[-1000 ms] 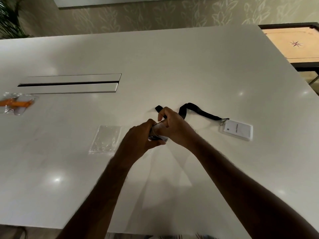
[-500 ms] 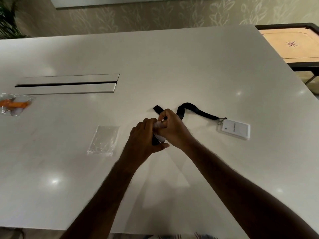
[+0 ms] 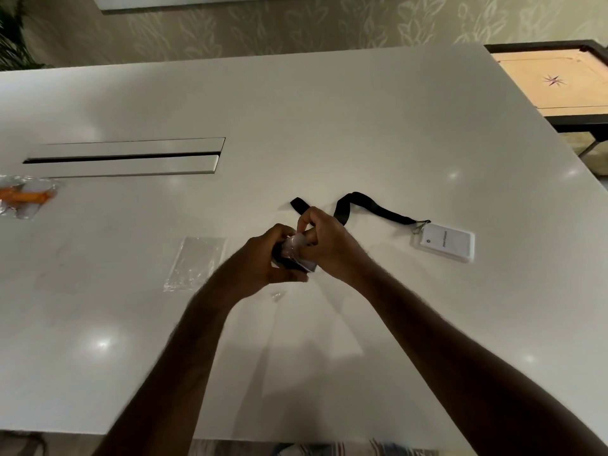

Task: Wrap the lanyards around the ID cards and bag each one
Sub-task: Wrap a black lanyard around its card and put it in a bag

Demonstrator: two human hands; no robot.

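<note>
Two hands [image 3: 263,258] [image 3: 329,248], three bags [image 3: 297,250] [image 3: 195,263] [image 3: 24,197]

Pretty dim and warm-toned here. We get small ceiling-light glare spots scattered over the glossy white desk [image 3: 329,133], and soft arm shadows falling toward us. Edges bow from the wide lens. Overall a bit soft, and the left hand [image 3: 263,261] reads very dark.

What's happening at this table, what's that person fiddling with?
A person is packing ID badges. Both hands, left hand and right hand, grip a wrapped card in a clear bag. To the right a white ID card with its black lanyard lies unwrapped on the table. An empty clear bag waits on the left, and a bagged orange lanyard lies at the far left.
</note>
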